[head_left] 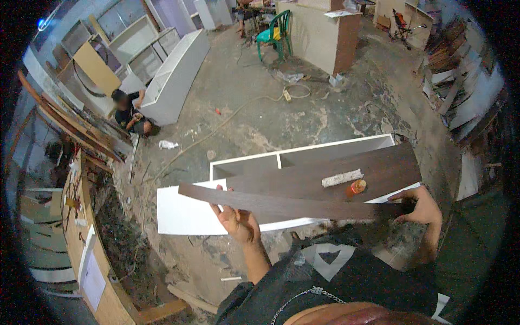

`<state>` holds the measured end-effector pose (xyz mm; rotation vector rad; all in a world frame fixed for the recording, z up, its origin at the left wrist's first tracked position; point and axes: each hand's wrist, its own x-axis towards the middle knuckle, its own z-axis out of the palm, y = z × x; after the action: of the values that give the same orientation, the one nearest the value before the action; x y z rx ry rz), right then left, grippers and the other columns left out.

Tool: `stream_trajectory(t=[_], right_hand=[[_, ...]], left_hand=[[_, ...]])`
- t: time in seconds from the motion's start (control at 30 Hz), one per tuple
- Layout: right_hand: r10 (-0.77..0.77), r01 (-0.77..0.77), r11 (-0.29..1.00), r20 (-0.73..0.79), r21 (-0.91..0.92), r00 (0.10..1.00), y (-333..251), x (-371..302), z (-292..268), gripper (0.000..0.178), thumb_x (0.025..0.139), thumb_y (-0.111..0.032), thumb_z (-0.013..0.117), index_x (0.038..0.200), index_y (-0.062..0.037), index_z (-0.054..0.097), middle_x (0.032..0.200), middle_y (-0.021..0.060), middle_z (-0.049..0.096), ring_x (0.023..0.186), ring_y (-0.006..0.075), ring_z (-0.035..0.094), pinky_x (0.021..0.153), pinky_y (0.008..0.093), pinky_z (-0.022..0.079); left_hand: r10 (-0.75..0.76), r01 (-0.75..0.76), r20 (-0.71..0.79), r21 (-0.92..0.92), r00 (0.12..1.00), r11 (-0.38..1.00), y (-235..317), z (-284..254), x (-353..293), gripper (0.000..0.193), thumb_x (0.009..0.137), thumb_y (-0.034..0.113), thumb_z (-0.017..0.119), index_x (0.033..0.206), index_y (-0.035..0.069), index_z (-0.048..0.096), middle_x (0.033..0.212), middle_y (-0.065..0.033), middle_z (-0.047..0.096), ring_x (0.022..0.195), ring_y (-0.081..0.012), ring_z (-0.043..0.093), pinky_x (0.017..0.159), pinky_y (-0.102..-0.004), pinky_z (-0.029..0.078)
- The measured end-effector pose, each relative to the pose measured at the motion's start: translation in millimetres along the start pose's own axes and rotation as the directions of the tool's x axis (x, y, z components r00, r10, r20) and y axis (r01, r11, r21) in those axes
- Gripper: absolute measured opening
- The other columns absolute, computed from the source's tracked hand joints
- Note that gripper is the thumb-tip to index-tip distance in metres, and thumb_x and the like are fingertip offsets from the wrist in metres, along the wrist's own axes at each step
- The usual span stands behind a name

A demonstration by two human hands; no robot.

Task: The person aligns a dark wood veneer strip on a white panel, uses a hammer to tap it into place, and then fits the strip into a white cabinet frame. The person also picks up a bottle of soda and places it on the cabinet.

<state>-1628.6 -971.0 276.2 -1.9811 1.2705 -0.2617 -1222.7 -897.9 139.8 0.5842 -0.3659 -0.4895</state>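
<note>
Both my hands hold a long, narrow dark brown wood-grain board [292,207] lengthwise in front of me. My left hand [238,221] grips it from below near its left end, with fingertips showing past the far edge. At the other end, my right hand [423,207] closes around it. Beneath the board lies a white-edged cabinet frame [279,161] with open compartments on its far side. A wide dark brown panel [303,176] rests across it. On that panel are a whitish, rough-looking stick-shaped piece [342,178] and an orange bottle [356,188] with a tan top.
A white panel [184,211] extends at the cabinet's left. A cable [216,125] snakes over the floor. At far left a person [130,114] crouches by a long white cabinet [176,81]. A wooden bench [89,244] stands left; offcuts [460,76] pile up right. A green chair [276,35] stands behind.
</note>
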Motion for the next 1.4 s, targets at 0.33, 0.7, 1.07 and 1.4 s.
stream_trajectory(t=[0.33,0.7,1.07,1.4], right_hand=[[-0.103,0.104,0.995,-0.141,-0.005,0.985,37.3,-25.1,7.6,0.043,0.052,0.0,0.078,0.093,-0.003,0.068,0.088,0.0078,0.066,0.084,0.0181,0.063,0.074,0.0305,0.049],[-0.015,0.012,1.0,-0.245,-0.011,0.969,72.0,-47.8,23.8,0.036,0.052,-0.004,0.083,0.084,-0.003,0.065,0.078,0.006,0.064,0.072,0.0149,0.061,0.066,0.029,0.049],[0.038,-0.042,0.999,-0.32,-0.006,0.947,74.5,-62.8,24.1,0.043,0.047,-0.004,0.09,0.082,-0.004,0.065,0.08,0.0044,0.065,0.077,0.0145,0.06,0.072,0.0288,0.049],[0.074,-0.068,0.997,-0.353,0.03,0.933,95.4,-62.1,25.6,0.045,0.047,-0.01,0.093,0.084,-0.0051,0.069,0.082,0.0036,0.067,0.078,0.0135,0.06,0.072,0.0292,0.048]], left_hand=[[0.075,-0.044,0.209,-0.149,0.975,0.988,14.6,-9.9,27.1,0.045,0.098,0.018,0.053,0.138,0.002,0.037,0.13,-0.0168,0.049,0.107,-0.0186,0.056,0.094,-0.0333,0.048],[0.062,-0.044,0.144,-0.125,0.988,0.991,9.3,-2.1,30.2,0.043,0.099,0.018,0.05,0.138,0.006,0.036,0.139,-0.0127,0.046,0.117,-0.0235,0.055,0.097,-0.0363,0.049],[0.082,-0.072,0.063,-0.144,0.995,0.987,8.6,7.0,28.8,0.041,0.1,0.017,0.048,0.138,0.006,0.035,0.136,-0.013,0.049,0.115,-0.0227,0.056,0.098,-0.038,0.049],[0.079,-0.079,-0.001,-0.126,0.997,0.989,6.2,-4.9,30.1,0.042,0.1,0.016,0.046,0.139,0.006,0.035,0.137,-0.0129,0.048,0.115,-0.0227,0.055,0.098,-0.0386,0.049]])
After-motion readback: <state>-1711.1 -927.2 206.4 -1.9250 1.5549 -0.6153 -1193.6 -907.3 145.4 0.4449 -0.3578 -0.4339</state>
